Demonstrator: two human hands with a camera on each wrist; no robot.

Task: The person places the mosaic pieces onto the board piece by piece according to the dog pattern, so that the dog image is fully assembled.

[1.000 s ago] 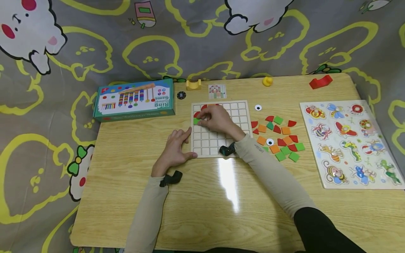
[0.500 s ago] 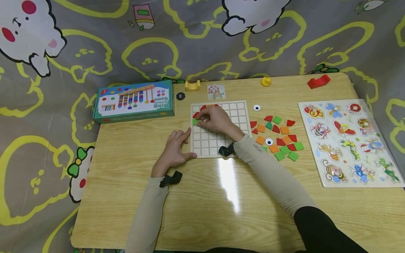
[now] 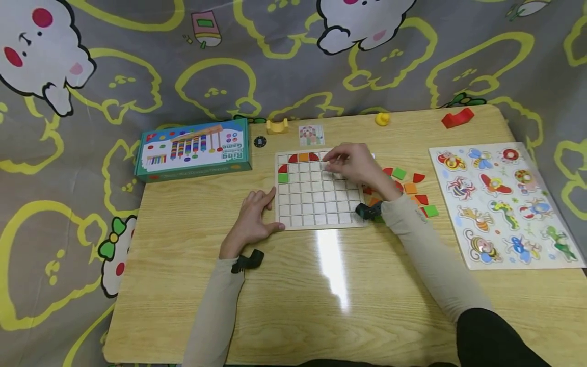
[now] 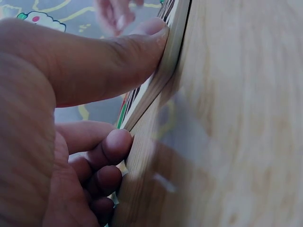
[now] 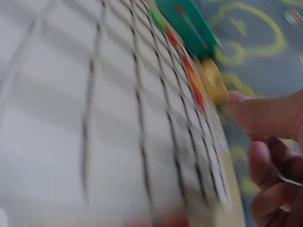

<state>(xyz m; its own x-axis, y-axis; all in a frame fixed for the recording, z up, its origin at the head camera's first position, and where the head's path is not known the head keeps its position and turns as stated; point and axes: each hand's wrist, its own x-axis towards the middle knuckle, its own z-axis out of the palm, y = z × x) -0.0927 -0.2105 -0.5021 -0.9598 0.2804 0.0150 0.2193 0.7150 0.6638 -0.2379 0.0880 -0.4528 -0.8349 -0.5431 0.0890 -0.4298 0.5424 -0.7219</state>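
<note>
A pale gridded board (image 3: pixel 316 206) lies on the table. Along its top left are red quarter-circle tiles (image 3: pixel 314 157), with an orange square tile (image 3: pixel 304 157) between two of them. A green square tile (image 3: pixel 283 178) sits in the left column, below another red one. My left hand (image 3: pixel 251 219) touches the board's left side, thumb at the near corner, index finger farther up; the left wrist view shows the thumb (image 4: pixel 109 66) on the board's edge. My right hand (image 3: pixel 357 163) hovers over the board's upper right, fingers loosely bent, with nothing visible between them.
Loose tiles (image 3: pixel 410 188) in red, orange and green lie right of the board, partly behind my right forearm. An insect puzzle (image 3: pixel 500 204) lies farther right. Along the back are a game box (image 3: pixel 194 150), a pattern card (image 3: pixel 311 135), a yellow duck (image 3: pixel 382 119) and a red block (image 3: pixel 457 118).
My right hand has left the green tile and moved right across the board, uncovering the tiles at top left. My left hand stays at the board's edge.
</note>
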